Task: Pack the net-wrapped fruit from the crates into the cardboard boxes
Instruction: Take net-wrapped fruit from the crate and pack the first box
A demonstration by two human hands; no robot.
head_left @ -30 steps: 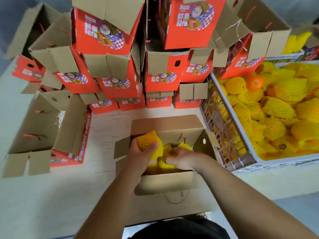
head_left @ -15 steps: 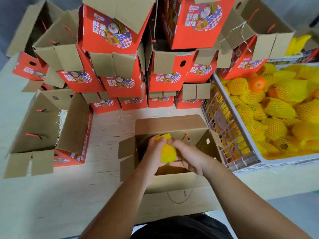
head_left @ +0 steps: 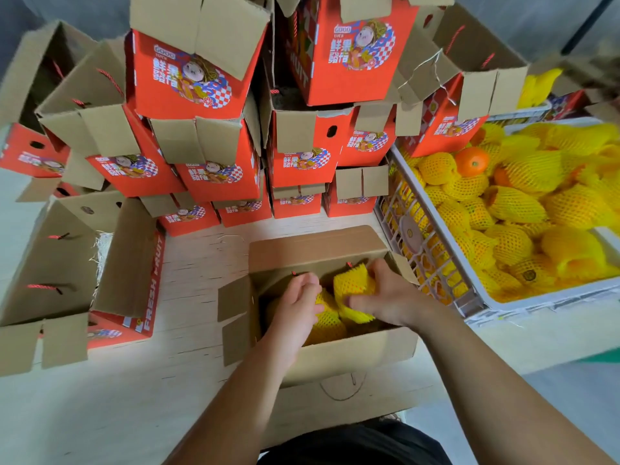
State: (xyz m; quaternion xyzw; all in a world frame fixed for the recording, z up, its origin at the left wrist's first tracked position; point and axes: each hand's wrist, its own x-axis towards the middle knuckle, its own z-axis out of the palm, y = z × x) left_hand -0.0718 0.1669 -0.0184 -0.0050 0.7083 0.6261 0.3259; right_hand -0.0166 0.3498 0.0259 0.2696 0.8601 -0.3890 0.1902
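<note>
An open cardboard box (head_left: 318,250) stands in front of me on the table, with yellow net-wrapped fruit (head_left: 327,327) inside it. My right hand (head_left: 389,297) grips one net-wrapped fruit (head_left: 352,285) at the box's right side, just above the others. Inside the box on the left, my left hand (head_left: 297,307) rests on the packed fruit with curled fingers; whether it grips one is hidden. To the right, a white plastic crate (head_left: 419,243) is heaped with more net-wrapped fruit (head_left: 513,209) and one bare orange (head_left: 471,161).
Red printed cardboard boxes (head_left: 208,176) with open flaps are stacked high behind the open box. Another open box (head_left: 127,263) lies on the left with straw inside. A second crate (head_left: 523,110) sits behind the right-hand one. Pale tabletop (head_left: 198,260) shows between the boxes.
The fruit that my left hand held passed to my right hand and moved to the box's right side. My left hand dropped onto the fruit inside the box.
</note>
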